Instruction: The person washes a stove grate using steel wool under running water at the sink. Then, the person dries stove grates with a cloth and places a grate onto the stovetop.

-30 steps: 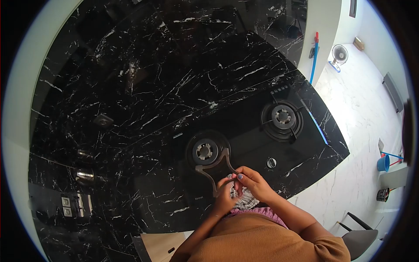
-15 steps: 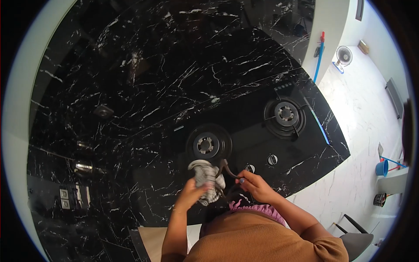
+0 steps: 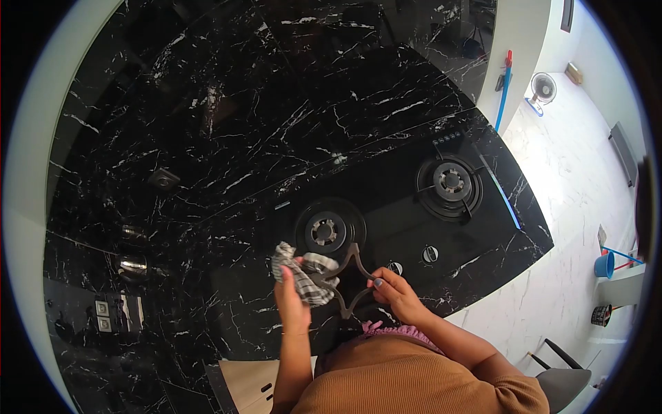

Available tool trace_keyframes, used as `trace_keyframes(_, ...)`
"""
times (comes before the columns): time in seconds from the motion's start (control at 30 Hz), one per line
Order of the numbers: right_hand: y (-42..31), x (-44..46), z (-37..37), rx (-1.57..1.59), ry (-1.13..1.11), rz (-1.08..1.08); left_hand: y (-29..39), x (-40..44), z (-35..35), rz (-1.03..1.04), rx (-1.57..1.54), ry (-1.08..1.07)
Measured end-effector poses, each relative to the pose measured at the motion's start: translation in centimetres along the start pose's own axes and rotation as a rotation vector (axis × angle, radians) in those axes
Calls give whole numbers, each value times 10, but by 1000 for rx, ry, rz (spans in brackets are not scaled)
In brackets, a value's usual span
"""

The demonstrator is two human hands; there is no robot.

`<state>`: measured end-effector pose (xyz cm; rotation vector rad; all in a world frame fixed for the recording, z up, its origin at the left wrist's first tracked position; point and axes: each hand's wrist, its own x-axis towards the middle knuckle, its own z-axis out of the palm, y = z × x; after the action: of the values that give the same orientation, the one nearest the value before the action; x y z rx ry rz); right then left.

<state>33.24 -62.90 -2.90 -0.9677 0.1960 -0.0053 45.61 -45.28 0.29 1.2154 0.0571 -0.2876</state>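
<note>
Grate (image 3: 354, 252) and checked cloth (image 3: 316, 292) met just in front of the left burner (image 3: 325, 232), the star-shaped metal held over the cooktop (image 3: 396, 221) rather than seated on it. The right hand's grip (image 3: 390, 286) pinched the grate's right edge between thumb and fingers; the left hand's grip (image 3: 292, 298) was closed around the bunched cloth, which hid part of the grate's left side. The lifting-off looked done, since the left burner stood bare. Wiping seemed under way, though how much of the metal had been gone over could not be told, and the grate was not yet back on a burner. Farther off, the right burner (image 3: 452, 181) had its prongs (image 3: 467, 205) in place, apart from both hands, and black, white-veined desk (image 3: 221, 276) surrounded the cooktop.
</note>
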Motion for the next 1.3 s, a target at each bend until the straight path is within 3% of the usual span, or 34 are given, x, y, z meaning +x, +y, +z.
trace_keyframes(0.07,-2,0,-11,28,-62,28,27,6,-4,-15,98,-167)
trace_keyframes(0.1,-4,0,-12,-30,-82,38,38,4,-1,-164,75,-261)
trace_keyframes(0.2,-9,-1,-10,-187,-129,33,35,14,-9,-328,774,-691)
trace_keyframes(0.3,-17,-2,-4,-271,-108,-40,28,9,8,-248,766,-632)
trace_keyframes(0.33,-17,-6,-3,-284,-87,-41,11,17,-7,-110,856,-556)
trace_keyframes(0.43,-13,-13,-11,-124,65,-57,37,37,-24,-153,948,-37)
trace_keyframes(0.5,-12,-14,-26,7,125,-80,46,33,-29,59,265,75)
trace_keyframes(0.53,-15,-15,-35,52,119,-88,44,35,-36,96,137,102)
trace_keyframes(0.57,-17,-15,-39,97,111,-95,46,32,-44,79,142,-37)
trace_keyframes(0.67,-17,-10,-34,95,145,-116,29,11,-19,-150,30,-121)
trace_keyframes(0.73,-12,-6,-22,76,157,-120,-12,-4,-17,-151,311,-221)
trace_keyframes(0.8,-3,-6,-7,30,184,-129,-30,-29,40,307,519,-278)
trace_keyframes(0.83,1,-7,-6,41,168,-124,-34,-26,39,387,570,-269)
trace_keyframes(0.9,6,-8,-5,61,140,-119,-24,-15,29,93,540,-383)
trace_keyframes(1.03,3,-12,-6,133,198,-109,-7,-5,11,184,835,-355)
trace_keyframes(1.13,-12,-13,-14,219,239,-144,13,14,-9,274,571,-64)
trace_keyframes(1.2,-17,-12,-19,243,246,-165,29,18,-15,239,440,7)
trace_keyframes(1.3,-13,-6,-19,284,175,-181,16,11,-39,-82,573,-100)
